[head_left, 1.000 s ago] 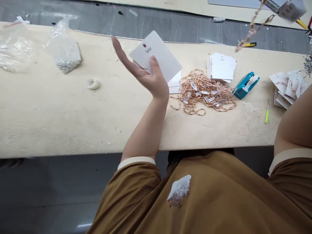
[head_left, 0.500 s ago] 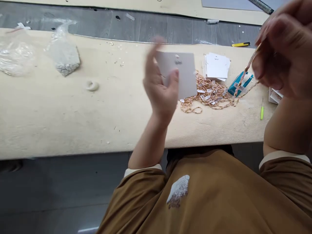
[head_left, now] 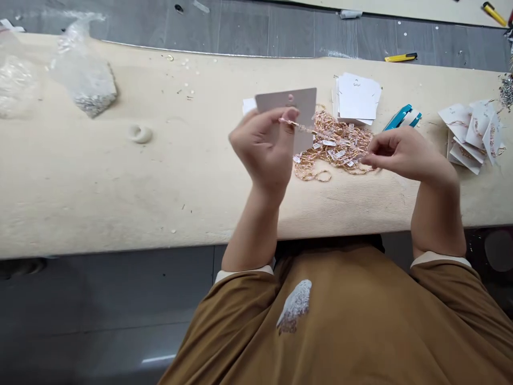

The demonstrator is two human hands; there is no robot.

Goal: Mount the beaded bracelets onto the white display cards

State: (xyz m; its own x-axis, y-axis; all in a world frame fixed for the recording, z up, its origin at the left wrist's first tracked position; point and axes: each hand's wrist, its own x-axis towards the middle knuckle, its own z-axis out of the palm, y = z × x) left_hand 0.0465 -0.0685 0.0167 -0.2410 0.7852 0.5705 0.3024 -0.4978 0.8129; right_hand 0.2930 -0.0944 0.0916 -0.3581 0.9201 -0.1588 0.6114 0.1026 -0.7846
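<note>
My left hand (head_left: pixel 264 147) is raised over the pale wooden table (head_left: pixel 120 176), closed on a white display card (head_left: pixel 298 104) and pinching one end of a gold bead chain (head_left: pixel 316 131) against it. My right hand (head_left: pixel 401 155) is closed in a pinch on the other end of that chain, just right of a heap of tagged gold chains (head_left: pixel 340 149). The chain stretches between both hands across the heap.
A stack of blank white cards (head_left: pixel 356 99) lies behind the heap, with a teal tool (head_left: pixel 401 117) beside it. Finished cards (head_left: pixel 473 136) sit at the right. Plastic bags of beads (head_left: pixel 86 85) lie far left. A yellow knife (head_left: pixel 401 56) rests beyond the table.
My right hand came down from the upper right to table level with the chain. My left hand turned the card upright and pinched the chain's end against it.
</note>
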